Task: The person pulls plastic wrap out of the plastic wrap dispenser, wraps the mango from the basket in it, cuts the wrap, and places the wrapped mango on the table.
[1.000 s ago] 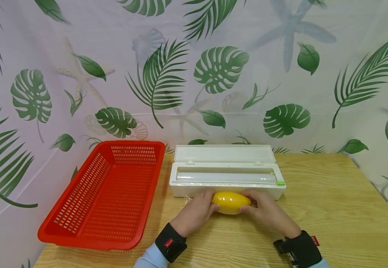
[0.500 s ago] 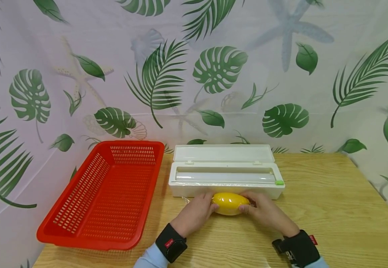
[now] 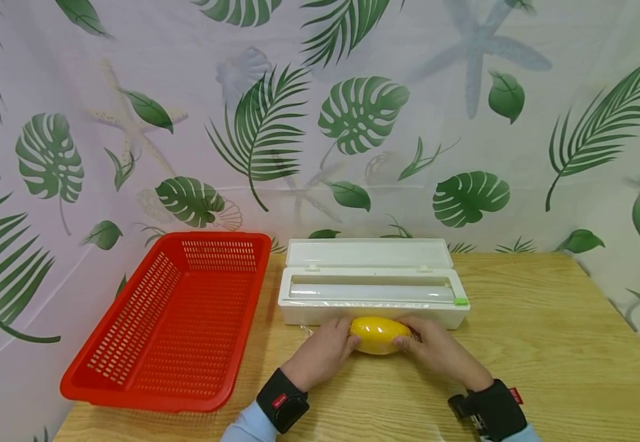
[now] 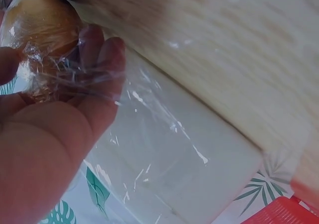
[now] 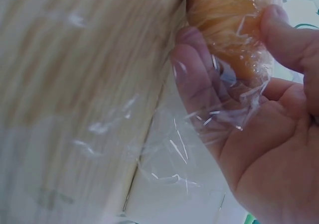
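A smooth, yellow oval fruit (image 3: 379,335) lies level in front of the white cling film dispenser (image 3: 375,314), wrapped in clear film. My left hand (image 3: 323,350) grips its left end and my right hand (image 3: 442,351) its right end, thumbs on the near side. In the left wrist view, crinkled cling film (image 4: 55,74) bunches at the fruit's end between thumb and fingers. The right wrist view has loose film (image 5: 214,117) trailing over the fingers from the other end. The dispenser's lid (image 3: 368,253) is up and a roll (image 3: 372,291) shows inside.
To the left stands a red plastic basket (image 3: 187,331) with slotted walls. A green slider (image 3: 461,301) sits at the dispenser's right end. The wooden table (image 3: 540,344) reaches back to a leaf-patterned cloth (image 3: 297,123) hanging behind.
The yellow fruit has rolled slightly between the hands: a paler underside showed along its near edge a second ago. Both hands keep nearly the same place and hold.
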Tool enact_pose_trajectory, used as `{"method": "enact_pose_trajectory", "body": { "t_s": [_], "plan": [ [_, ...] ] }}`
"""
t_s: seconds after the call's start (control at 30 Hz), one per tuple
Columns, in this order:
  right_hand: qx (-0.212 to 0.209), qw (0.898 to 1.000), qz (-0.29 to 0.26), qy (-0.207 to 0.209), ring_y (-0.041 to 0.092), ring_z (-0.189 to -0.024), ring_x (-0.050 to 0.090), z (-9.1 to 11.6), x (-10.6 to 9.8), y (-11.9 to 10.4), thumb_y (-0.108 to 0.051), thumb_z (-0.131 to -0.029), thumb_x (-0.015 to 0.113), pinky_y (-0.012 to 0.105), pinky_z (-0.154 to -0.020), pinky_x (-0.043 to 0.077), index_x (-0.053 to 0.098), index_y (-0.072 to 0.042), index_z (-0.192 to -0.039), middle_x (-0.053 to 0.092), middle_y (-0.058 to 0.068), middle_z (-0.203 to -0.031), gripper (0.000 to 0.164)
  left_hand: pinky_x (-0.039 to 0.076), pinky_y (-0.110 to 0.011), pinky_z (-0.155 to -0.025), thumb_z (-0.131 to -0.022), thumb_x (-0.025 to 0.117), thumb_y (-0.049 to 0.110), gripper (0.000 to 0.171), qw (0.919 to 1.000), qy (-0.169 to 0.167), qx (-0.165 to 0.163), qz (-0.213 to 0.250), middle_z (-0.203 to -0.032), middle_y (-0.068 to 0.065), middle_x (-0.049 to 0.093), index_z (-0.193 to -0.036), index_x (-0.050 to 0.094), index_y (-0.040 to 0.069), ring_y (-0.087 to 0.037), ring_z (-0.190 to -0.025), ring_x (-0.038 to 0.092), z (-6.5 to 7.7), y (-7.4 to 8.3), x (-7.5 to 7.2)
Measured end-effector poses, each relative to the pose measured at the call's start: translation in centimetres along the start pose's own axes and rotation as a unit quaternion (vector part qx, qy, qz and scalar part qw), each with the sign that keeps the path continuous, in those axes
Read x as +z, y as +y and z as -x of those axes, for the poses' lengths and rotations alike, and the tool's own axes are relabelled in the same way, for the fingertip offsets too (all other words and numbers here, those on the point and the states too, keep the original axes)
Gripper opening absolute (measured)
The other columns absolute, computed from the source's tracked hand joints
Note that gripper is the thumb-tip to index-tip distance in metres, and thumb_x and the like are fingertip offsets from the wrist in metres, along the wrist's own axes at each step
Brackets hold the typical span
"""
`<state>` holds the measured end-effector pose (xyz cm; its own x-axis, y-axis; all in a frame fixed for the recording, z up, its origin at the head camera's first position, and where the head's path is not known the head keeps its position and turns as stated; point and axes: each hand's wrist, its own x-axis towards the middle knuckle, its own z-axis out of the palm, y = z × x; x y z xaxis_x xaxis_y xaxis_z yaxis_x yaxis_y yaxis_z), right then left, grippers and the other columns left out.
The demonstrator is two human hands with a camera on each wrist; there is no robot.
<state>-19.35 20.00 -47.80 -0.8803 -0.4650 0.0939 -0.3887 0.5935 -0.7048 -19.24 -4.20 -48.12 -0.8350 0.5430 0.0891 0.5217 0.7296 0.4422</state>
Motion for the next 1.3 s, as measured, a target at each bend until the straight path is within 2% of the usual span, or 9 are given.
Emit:
{"method": "enact_pose_trajectory", "body": {
  "t_s": [0.23,0.37,0.53,0.7,0.8,0.9,1.03,1.17,1.3],
  "plan": [
    [0.000,1.000,-0.003,-0.005,0.017,-0.097,0.059,0.06,-0.10,-0.04,-0.030,-0.091,0.057,0.033,-0.085,0.048,0.061,-0.002,-0.116,0.064,0.005,-0.110,0.037,0.046,-0.027,-0.086,-0.090,0.063,0.032,0.050,0.9999,-0.007,0.008,0.003,-0.110,-0.005,0.054,-0.128,0.045,0.005,-0.011,-0.095,0.050,0.10,-0.14,-0.03],
    [-0.003,1.000,-0.015,-0.006,0.017,-0.099,0.059,0.08,-0.22,0.06,-0.031,-0.092,0.056,0.032,-0.085,0.049,0.061,-0.002,-0.117,0.064,0.006,-0.111,0.038,0.046,-0.027,-0.084,-0.092,0.060,0.027,0.043,0.9999,-0.006,0.012,0.002,-0.106,-0.005,0.055,-0.125,0.046,0.003,-0.012,-0.093,0.051,0.05,-0.18,-0.13],
    [0.002,0.999,-0.045,-0.014,0.013,-0.094,0.060,0.10,-0.47,0.23,-0.030,-0.095,0.053,0.027,-0.080,0.050,0.061,-0.002,-0.117,0.065,0.005,-0.108,0.037,0.045,-0.025,-0.083,-0.092,0.059,0.028,0.039,0.9986,-0.015,0.003,0.050,-0.103,0.001,0.054,-0.124,0.047,0.008,-0.008,-0.091,0.050,-0.06,-0.32,-0.36],
    [0.012,0.997,-0.071,-0.025,0.010,-0.089,0.059,0.13,-0.60,0.28,-0.031,-0.096,0.052,0.025,-0.074,0.050,0.060,0.000,-0.118,0.065,0.006,-0.106,0.039,0.046,-0.022,-0.082,-0.092,0.060,0.030,0.050,0.9965,-0.017,-0.025,0.078,-0.107,-0.002,0.058,-0.131,0.040,0.006,-0.006,-0.089,0.052,-0.02,-0.26,-0.58],
    [0.034,0.994,-0.105,-0.026,0.010,-0.075,0.057,0.12,-0.63,0.29,-0.030,-0.096,0.051,0.024,-0.064,0.049,0.059,0.002,-0.118,0.064,0.008,-0.092,0.040,0.047,-0.020,-0.079,-0.092,0.058,0.030,0.054,0.9960,-0.011,-0.023,0.086,-0.108,-0.004,0.059,-0.136,0.035,0.007,-0.006,-0.086,0.053,0.04,-0.23,-0.69],
    [0.056,0.989,-0.135,-0.021,0.011,-0.061,0.052,0.12,-0.68,0.25,-0.030,-0.096,0.051,0.024,-0.054,0.045,0.057,0.005,-0.118,0.059,0.009,-0.077,0.042,0.047,-0.020,-0.081,-0.094,0.057,0.029,0.052,0.9972,-0.003,0.009,0.074,-0.111,-0.004,0.058,-0.136,0.033,0.010,-0.006,-0.087,0.053,0.10,-0.25,-0.79],
    [0.073,0.986,-0.152,-0.012,0.013,-0.057,0.053,0.14,-0.64,0.16,-0.030,-0.095,0.054,0.024,-0.051,0.045,0.053,0.009,-0.118,0.061,0.010,-0.073,0.045,0.046,-0.022,-0.088,-0.090,0.064,0.027,0.058,0.9977,0.000,0.038,0.056,-0.116,-0.003,0.055,-0.136,0.032,0.013,-0.007,-0.094,0.053,0.23,-0.32,-0.80],
    [0.081,0.985,-0.154,-0.009,0.014,-0.055,0.052,0.15,-0.48,0.18,-0.032,-0.095,0.053,0.025,-0.049,0.043,0.052,0.008,-0.116,0.059,0.010,-0.069,0.045,0.045,-0.026,-0.094,-0.083,0.073,0.024,0.071,0.9985,-0.004,0.032,0.045,-0.122,-0.005,0.054,-0.138,0.030,0.012,-0.009,-0.102,0.053,0.28,-0.29,-0.61],
    [0.072,0.987,-0.147,-0.003,0.016,-0.056,0.055,0.09,-0.44,0.24,-0.032,-0.097,0.050,0.027,-0.051,0.046,0.056,0.006,-0.109,0.060,0.010,-0.067,0.041,0.045,-0.027,-0.094,-0.086,0.069,0.024,0.064,0.9993,0.005,0.019,0.033,-0.122,-0.006,0.055,-0.137,0.033,0.011,-0.010,-0.104,0.054,0.18,-0.26,-0.29]
  ]
}}
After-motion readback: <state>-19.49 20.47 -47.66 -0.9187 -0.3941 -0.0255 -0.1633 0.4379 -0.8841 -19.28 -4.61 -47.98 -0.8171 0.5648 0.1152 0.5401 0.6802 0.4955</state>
